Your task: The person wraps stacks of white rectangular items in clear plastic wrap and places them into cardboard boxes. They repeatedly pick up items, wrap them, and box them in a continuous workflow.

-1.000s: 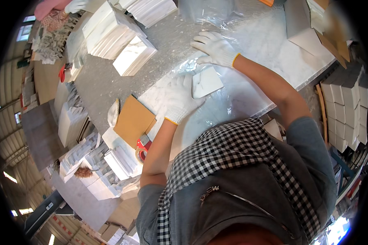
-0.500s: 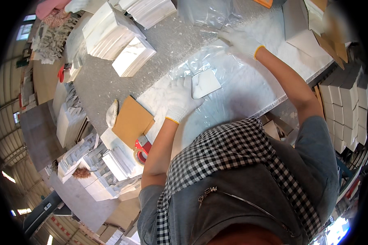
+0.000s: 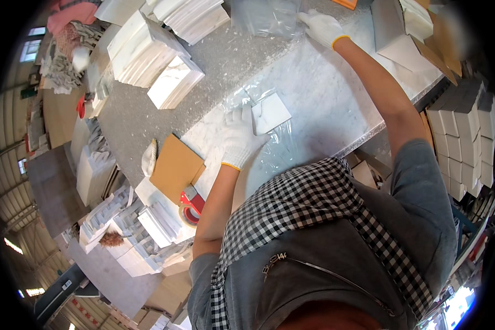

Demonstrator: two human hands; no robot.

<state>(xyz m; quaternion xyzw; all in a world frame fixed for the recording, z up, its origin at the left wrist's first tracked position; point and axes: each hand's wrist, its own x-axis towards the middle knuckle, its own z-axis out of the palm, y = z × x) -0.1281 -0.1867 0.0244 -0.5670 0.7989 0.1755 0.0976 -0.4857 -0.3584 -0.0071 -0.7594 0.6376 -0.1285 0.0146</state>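
Note:
A white marble-look tile (image 3: 271, 113) lies on the pale stone slab (image 3: 341, 93), with clear plastic film (image 3: 280, 144) around it. My white-gloved left hand (image 3: 240, 137) rests flat beside the tile's left edge, fingers extended and thumb apart, on or against the film. Farther off to the right, my gloved right hand (image 3: 322, 26) reaches out at the edge of a pile of clear plastic sheets (image 3: 267, 17). Its fingers point left toward the pile and look extended; their tips are hard to make out against the plastic.
Stacks of marble tiles (image 3: 148, 52) stand at the far left of the table. A brown cardboard sheet (image 3: 175, 168) and a red tape dispenser (image 3: 191, 204) lie left of my left forearm. An opened carton (image 3: 404, 52) stands at right, above stacked white boxes (image 3: 459, 143).
My right hand has moved up and away from the tile to the plastic pile. The film no longer stretches across to it. My left hand has stayed by the tile.

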